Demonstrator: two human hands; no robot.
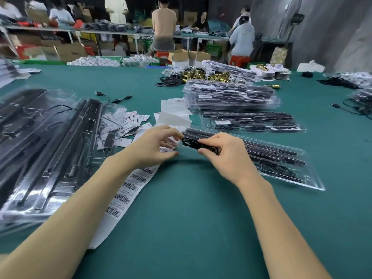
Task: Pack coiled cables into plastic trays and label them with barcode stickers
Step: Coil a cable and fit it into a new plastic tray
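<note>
My right hand (223,152) grips a black coiled cable (193,143) just above the near-left end of a clear plastic tray (310,181) that holds long black bars. My left hand (156,144) pinches the cable's left end with its fingertips. A long strip of barcode stickers (126,190) lies on the green table, running under my left forearm. A second filled tray (251,122) with a barcode label lies behind the first.
A stack of packed trays (229,93) stands at the back centre. Open trays with black bars (40,148) fill the left side, loose paper cards (124,119) beside them. Brass parts (203,74) and loose cables (113,97) lie farther back. People work at distant benches.
</note>
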